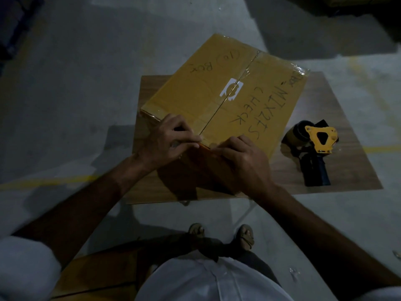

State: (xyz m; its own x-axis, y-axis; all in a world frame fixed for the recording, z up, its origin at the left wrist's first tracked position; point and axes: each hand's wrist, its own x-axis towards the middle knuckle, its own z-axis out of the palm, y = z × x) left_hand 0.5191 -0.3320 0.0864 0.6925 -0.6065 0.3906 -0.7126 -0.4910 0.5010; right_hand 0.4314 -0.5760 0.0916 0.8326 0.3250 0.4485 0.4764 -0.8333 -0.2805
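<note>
Cardboard box (217, 94) meets both your grips at its near top edge, where the centre seam (230, 94) ends. Your left grip (171, 142) has its fingers curled, with thumb and forefinger clamped together on that edge just left of the seam's end. Your right grip (240, 157) lies just beside it, knuckles up and fingers bent so the tips rest on the same edge; whether it pinches anything there you cannot tell in this dim light.

Past your grips, the box lies flat and skewed on the wooden tabletop (347, 166), with clear tape along the seam. A white label (231, 89) sits across the seam, farther out from both grips. Handwritten black lettering runs along the flap beyond the right grip.

Well off to the right of your right grip, apart from the box, a yellow-and-black tape dispenser (314, 146) lies on the tabletop.
</note>
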